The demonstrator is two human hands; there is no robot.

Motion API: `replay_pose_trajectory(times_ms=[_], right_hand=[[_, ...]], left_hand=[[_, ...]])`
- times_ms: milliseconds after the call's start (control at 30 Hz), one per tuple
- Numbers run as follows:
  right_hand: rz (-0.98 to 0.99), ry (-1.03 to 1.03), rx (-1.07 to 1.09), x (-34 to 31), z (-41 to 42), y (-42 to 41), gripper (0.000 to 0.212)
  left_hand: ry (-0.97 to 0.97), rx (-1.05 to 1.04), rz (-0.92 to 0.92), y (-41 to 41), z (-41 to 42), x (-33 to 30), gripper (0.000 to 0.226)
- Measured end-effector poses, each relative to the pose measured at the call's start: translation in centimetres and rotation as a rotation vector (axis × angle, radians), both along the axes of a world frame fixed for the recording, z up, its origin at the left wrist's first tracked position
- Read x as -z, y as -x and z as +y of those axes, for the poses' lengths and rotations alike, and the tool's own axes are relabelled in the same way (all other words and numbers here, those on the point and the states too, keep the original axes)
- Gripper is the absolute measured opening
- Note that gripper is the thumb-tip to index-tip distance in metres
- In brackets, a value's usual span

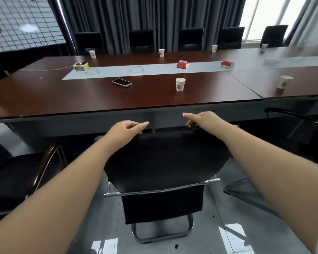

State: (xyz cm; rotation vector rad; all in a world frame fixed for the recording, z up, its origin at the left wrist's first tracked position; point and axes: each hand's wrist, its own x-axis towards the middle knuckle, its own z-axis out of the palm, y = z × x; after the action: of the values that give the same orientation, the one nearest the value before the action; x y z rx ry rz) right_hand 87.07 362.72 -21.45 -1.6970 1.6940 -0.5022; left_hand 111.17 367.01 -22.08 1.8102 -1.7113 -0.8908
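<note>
A black office chair (163, 162) with a chrome frame stands in front of me, its back toward me and its front tucked toward the long brown table (81, 101). My left hand (127, 130) hovers over the left of the chair back's top edge, fingers loosely extended and holding nothing. My right hand (200, 119) reaches over the right of that edge, index finger stretched out, other fingers relaxed, also empty. Whether either hand touches the chair is unclear.
On the table lie a phone (122, 82), paper cups (180, 84), two red tissue boxes (182, 64), a yellow ashtray box (80, 66) and glass ashtrays on a grey runner. More black chairs stand left (17, 176), right and along the far side.
</note>
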Motion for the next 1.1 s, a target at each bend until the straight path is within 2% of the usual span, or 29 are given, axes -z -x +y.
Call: replay_pose_trajectory(times_ms=[133, 233, 333, 433, 600, 833, 1000, 1100], right_hand=[[0.265, -0.158, -0.046, 0.3, 0.2, -0.3, 0.078], [0.362, -0.174, -0.127, 0.4, 0.9, -0.3, 0.093], [0.409, -0.150, -0.163, 0.4, 2.2, -0.6, 0.096], [0.495, -0.091, -0.225, 0.7, 3.6, -0.6, 0.091], [0.569, 0.005, -0.204, 1.5, 4.5, -0.1, 0.097], [0.615, 0.259, -0.207, 2.1, 3.7, 0.1, 0.087], [0.586, 0.300, -0.229, 1.8, 0.7, -0.5, 0.086], [0.584, 0.307, -0.234, 1.7, -0.8, -0.4, 0.089]], left_hand=[[-0.116, 0.093, -0.204, 0.2, -0.5, 0.0, 0.068], [-0.090, 0.119, -0.290, 0.3, -0.1, 0.3, 0.062], [-0.134, 0.152, -0.388, 0.1, 0.1, 0.3, 0.083], [-0.174, 0.190, -0.434, 0.3, 0.4, -0.1, 0.080], [-0.139, 0.207, -0.704, 0.5, 0.7, -0.1, 0.090], [0.026, 0.155, -0.815, 0.3, 0.7, 1.1, 0.085], [0.088, 0.083, -0.786, -0.5, -1.2, 1.2, 0.078], [0.239, 0.133, -0.769, -1.4, -1.8, 1.6, 0.090]])
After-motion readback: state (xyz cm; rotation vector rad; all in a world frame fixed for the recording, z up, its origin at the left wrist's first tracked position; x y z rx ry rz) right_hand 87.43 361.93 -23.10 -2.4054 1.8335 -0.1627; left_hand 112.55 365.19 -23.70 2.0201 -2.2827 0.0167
